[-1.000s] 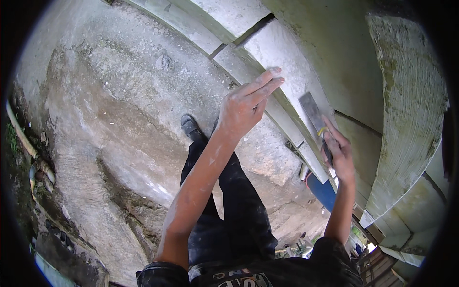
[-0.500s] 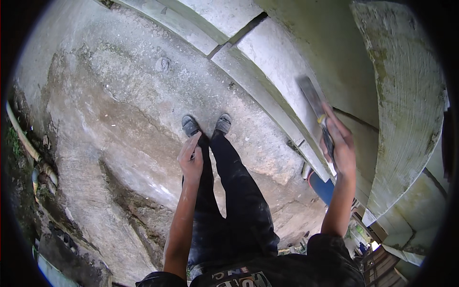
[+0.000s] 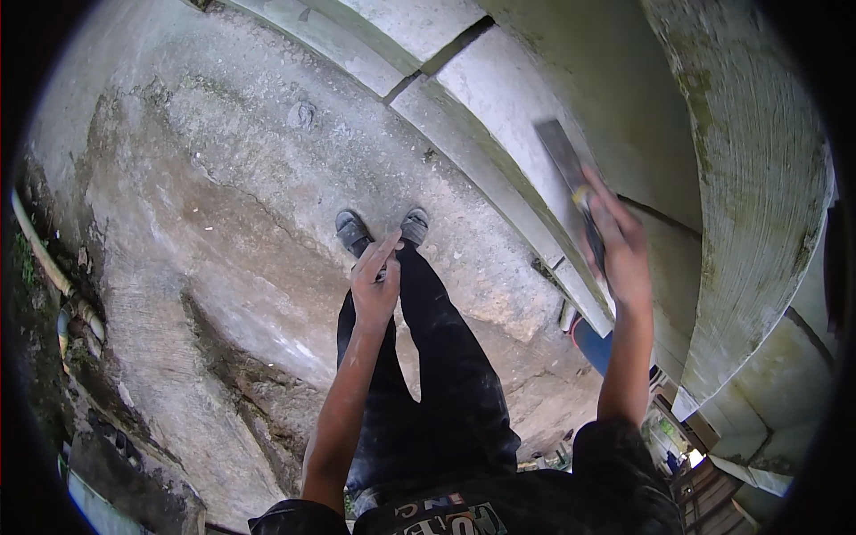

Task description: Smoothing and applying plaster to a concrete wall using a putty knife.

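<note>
My right hand (image 3: 621,254) is wrapped round the dark handle of a scraper (image 3: 558,152), which has a long flat grey blade and a yellow collar. The blade lies over the pale top of a concrete ledge (image 3: 499,89); motion blurs it, so whether it touches cannot be told. My left hand (image 3: 374,287) hangs in front of my legs, away from the ledge. Its fingers are bent toward the thumb, with something small and dark between them that I cannot make out.
A rough, dusty concrete floor (image 3: 259,232) lies under my feet. To the right rise a greenish wall (image 3: 615,98) and a thick curved concrete slab (image 3: 740,178). A blue container (image 3: 592,346) stands below the ledge. Pipes (image 3: 40,245) run along the left edge.
My right hand has slid the scraper slightly up and to the left along the ledge. The left hand has moved a little to the right and upward.
</note>
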A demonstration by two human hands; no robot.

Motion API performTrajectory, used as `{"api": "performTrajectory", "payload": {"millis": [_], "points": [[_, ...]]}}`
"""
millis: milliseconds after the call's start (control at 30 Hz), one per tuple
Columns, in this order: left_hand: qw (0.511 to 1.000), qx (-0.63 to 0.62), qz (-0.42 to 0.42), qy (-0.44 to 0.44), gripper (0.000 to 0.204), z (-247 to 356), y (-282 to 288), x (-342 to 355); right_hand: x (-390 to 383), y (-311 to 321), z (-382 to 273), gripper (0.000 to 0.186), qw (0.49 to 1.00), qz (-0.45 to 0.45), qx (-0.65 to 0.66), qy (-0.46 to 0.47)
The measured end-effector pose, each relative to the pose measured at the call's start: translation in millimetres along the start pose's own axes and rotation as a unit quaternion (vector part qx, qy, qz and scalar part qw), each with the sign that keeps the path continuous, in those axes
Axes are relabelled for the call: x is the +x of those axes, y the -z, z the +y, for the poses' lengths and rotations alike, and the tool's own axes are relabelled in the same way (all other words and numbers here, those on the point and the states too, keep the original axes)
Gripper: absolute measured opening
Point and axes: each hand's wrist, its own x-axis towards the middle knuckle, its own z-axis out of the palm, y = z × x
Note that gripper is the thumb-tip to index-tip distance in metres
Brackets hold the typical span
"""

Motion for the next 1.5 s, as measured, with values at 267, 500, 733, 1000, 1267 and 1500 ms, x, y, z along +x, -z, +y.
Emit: {"api": "performTrajectory", "payload": {"millis": [267, 500, 733, 1000, 1267, 1500], "points": [[0.998, 0.034, 0.029, 0.042, 0.036, -5.6, 9.8, -7.1, 34.2, -2.3, -16.6, 0.044, 0.997, -0.028, -0.06, 0.032], [0.994, 0.044, 0.082, 0.055, 0.029, 5.6, -4.0, -9.5, 37.7, -66.3, -32.6, 0.044, 0.989, -0.117, 0.04, 0.083], [0.963, 0.004, 0.15, 0.225, 0.017, 20.1, -13.3, -7.8, -28.6, -44.9, 57.9, 0.057, 0.988, -0.12, 0.101, 0.011], [0.991, -0.107, -0.042, 0.073, 0.034, 85.2, -73.4, 27.1, -43.1, -6.8, 72.1, 0.063, 0.994, -0.053, 0.087, -0.043], [0.975, -0.139, -0.082, 0.153, 0.039, 123.1, -122.5, 22.1, -49.6, -6.1, 95.5, 0.056, 0.998, -0.027, 0.061, -0.007], [0.974, -0.201, -0.039, 0.091, 0.045, 115.4, -141.9, 28.4, -44.5, 4.7, 98.6, 0.051, 0.977, -0.012, -0.103, 0.185]]}}
